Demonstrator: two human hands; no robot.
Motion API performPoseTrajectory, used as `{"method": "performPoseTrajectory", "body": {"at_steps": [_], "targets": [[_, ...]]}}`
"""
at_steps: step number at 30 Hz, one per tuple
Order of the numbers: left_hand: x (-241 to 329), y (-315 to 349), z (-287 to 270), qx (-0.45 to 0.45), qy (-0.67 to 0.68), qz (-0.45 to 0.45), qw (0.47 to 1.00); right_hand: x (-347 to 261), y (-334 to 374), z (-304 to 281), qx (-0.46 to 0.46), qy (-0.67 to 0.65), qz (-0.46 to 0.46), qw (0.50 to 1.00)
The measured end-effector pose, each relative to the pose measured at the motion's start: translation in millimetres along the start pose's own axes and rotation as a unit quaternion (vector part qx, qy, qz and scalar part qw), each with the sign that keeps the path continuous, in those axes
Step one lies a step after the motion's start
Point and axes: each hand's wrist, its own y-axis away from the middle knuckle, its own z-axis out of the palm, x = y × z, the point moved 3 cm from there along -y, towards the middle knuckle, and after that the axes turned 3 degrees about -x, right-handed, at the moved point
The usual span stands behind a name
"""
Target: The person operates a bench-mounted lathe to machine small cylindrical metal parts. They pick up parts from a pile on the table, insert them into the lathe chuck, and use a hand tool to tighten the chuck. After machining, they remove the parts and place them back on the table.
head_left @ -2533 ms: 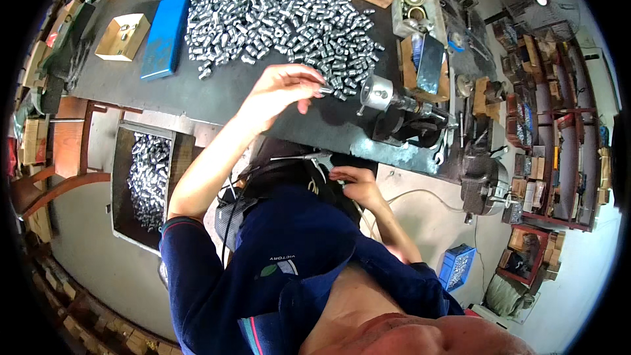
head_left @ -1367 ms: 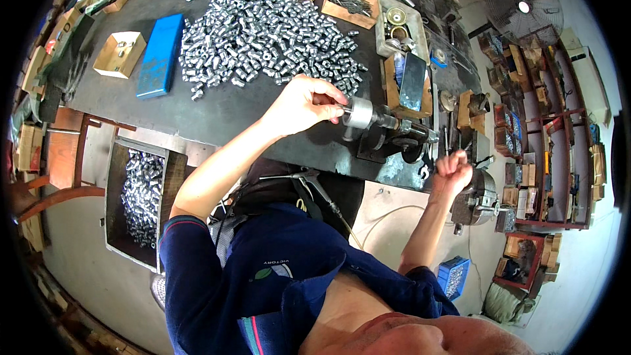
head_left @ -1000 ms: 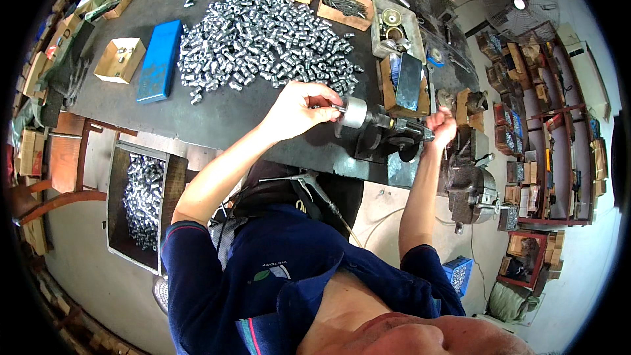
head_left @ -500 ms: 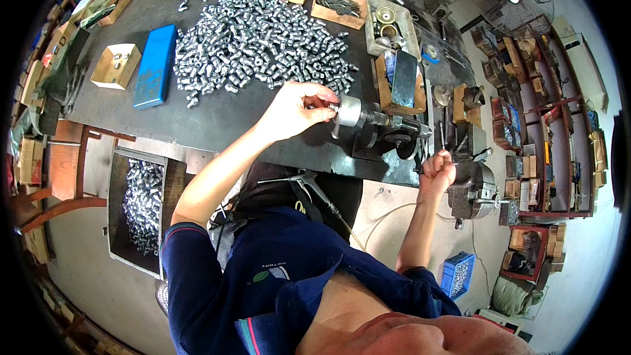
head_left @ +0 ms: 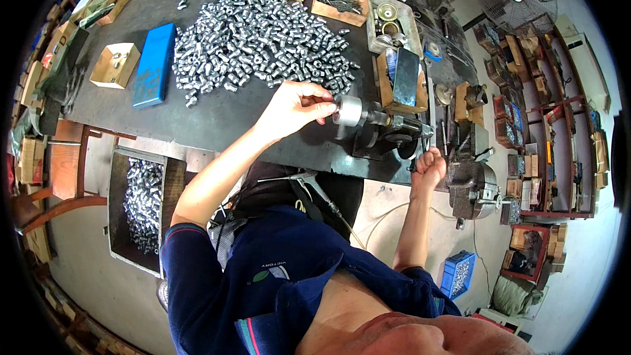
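On the bench edge stands a small hand-operated machine (head_left: 388,139) with a round silver chuck (head_left: 348,111) on its left end. My left hand (head_left: 296,112) is closed, thumb and fingers pinching a small metal fitting at the chuck's face; the fingers mostly cover it. To the right, my right hand (head_left: 430,168) is closed in a fist around a thin handle at the machine's right end, which the fingers largely hide. Beyond my left hand spreads a big heap of shiny metal fittings (head_left: 256,43).
Left of the heap lie a blue box (head_left: 154,66) and a wooden tray (head_left: 105,77). A phone (head_left: 405,77) rests on a wooden box behind the machine. A bench vise (head_left: 472,184) stands right of my right hand. Below left is a bin (head_left: 117,223) of fittings.
My right hand has moved slightly left, toward the machine. My left hand stays at the chuck, its fingers slightly shifted. A small lever below the chuck now looks blurred.
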Motion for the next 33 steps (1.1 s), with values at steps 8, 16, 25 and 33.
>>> {"method": "performPoseTrajectory", "body": {"at_steps": [8, 16, 25, 33], "targets": [[6, -2, 1, -0.014, -0.069, -0.03, 0.997, 35, -127, -16, -0.076, 0.183, -0.025, 0.98], [4, 3, 0, -0.018, -0.049, -0.076, 0.996, -47, -50, 69, -0.116, -0.02, -0.143, 0.983], [1, 3, -4, -0.014, 0.02, -0.124, 0.992, -27, 8, 15, -0.069, -0.026, -0.043, 0.996], [1, 15, -26, 0.019, 0.062, -0.133, 0.989, 35, -68, 5, 0.094, 0.08, -0.02, 0.992]]}}
